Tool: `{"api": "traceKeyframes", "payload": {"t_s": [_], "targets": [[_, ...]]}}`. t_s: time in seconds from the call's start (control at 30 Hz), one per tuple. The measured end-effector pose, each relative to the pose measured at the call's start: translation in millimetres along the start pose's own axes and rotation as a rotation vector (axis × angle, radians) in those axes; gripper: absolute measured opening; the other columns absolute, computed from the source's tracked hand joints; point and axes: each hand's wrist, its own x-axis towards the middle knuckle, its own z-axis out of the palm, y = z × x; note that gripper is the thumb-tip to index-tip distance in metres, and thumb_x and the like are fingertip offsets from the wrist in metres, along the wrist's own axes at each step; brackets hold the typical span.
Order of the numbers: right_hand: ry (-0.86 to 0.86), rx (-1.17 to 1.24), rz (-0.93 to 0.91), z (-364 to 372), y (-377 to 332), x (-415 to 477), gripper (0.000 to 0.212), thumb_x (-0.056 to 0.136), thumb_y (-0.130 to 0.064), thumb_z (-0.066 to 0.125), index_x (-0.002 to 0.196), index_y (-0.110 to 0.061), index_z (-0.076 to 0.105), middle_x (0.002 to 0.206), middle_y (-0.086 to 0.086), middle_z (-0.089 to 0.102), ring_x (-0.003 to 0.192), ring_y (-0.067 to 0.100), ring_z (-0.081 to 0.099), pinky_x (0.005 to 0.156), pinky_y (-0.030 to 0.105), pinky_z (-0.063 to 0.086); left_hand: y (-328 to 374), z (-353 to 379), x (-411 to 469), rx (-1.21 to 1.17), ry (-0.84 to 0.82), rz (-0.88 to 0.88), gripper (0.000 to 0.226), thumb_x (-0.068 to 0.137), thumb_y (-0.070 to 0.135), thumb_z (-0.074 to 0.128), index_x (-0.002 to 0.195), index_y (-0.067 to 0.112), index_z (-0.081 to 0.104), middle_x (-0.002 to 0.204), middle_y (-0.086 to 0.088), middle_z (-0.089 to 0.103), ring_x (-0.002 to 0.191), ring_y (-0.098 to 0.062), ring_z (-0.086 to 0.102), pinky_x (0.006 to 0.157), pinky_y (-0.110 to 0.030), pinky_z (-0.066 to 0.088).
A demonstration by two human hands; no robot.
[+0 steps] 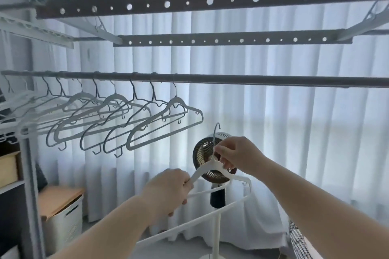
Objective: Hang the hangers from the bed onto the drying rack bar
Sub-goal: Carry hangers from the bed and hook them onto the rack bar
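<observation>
I hold one white hanger [223,176] in front of me, below the drying rack bar [273,80]. My left hand [168,189] grips its left shoulder. My right hand [235,154] pinches the metal hook's stem just above the hanger's neck. The hook points upward, well under the bar. Several white hangers [134,124] hang from the bar's left half, tilted and crowded together. The right half of the bar is bare. The bed is out of view.
Two perforated ceiling rails [210,1] run above the bar. A round fan on a stand [207,162] sits behind the held hanger. White curtains fill the background. A shelf frame [29,174] and a lidded white bin [63,216] stand at the left.
</observation>
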Motion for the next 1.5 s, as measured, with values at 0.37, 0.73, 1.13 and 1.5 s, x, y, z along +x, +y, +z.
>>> {"api": "traceKeyframes", "payload": {"t_s": [0.37, 0.73, 1.13, 1.5], "targets": [[0.277, -0.652, -0.131, -65.7, 10.9, 81.5, 0.039, 0.093, -0.022, 0.047, 0.131, -0.016, 0.045, 0.137, 0.003, 0.042, 0.128, 0.021, 0.037, 0.103, 0.030, 0.031, 14.1, -66.4, 103.5, 0.038, 0.217, -0.013, 0.028, 0.097, 0.020, 0.033, 0.091, 0.008, 0.057, 0.075, 0.002, 0.065, 0.040, -0.012, 0.055, 0.045, -0.020, 0.038], [0.408, -0.960, -0.252, -107.1, 34.1, 188.5, 0.057, 0.093, -0.018, 0.038, 0.144, -0.017, 0.013, 0.149, 0.005, 0.023, 0.139, 0.026, 0.018, 0.116, 0.041, 0.004, 35.5, -94.1, 194.0, 0.176, 0.389, -0.215, 0.025, 0.093, 0.008, 0.034, 0.101, 0.009, 0.057, 0.081, -0.008, 0.072, 0.053, -0.021, 0.065, 0.063, -0.028, 0.052], [0.680, -1.010, -0.611, -105.9, 70.5, 217.9, 0.067, 0.035, -0.012, 0.087, 0.099, -0.002, 0.068, 0.083, 0.014, 0.069, 0.071, 0.033, 0.067, 0.073, 0.049, 0.053, 36.8, -60.3, 219.8, 0.147, 0.376, -0.388, 0.024, 0.094, 0.011, 0.031, 0.096, 0.007, 0.055, 0.075, -0.006, 0.066, 0.048, -0.018, 0.057, 0.056, -0.022, 0.045], [0.618, -0.901, -0.654, -85.0, 65.7, 196.9, 0.060, 0.040, -0.009, 0.085, 0.097, -0.001, 0.065, 0.097, 0.019, 0.069, 0.090, 0.037, 0.066, 0.084, 0.051, 0.050, 51.4, -65.4, 168.4, 0.379, 0.555, -0.405, 0.036, 0.093, 0.043, 0.041, 0.101, 0.014, 0.059, 0.111, -0.005, 0.062, 0.104, -0.025, 0.056, 0.084, -0.032, 0.044]]}}
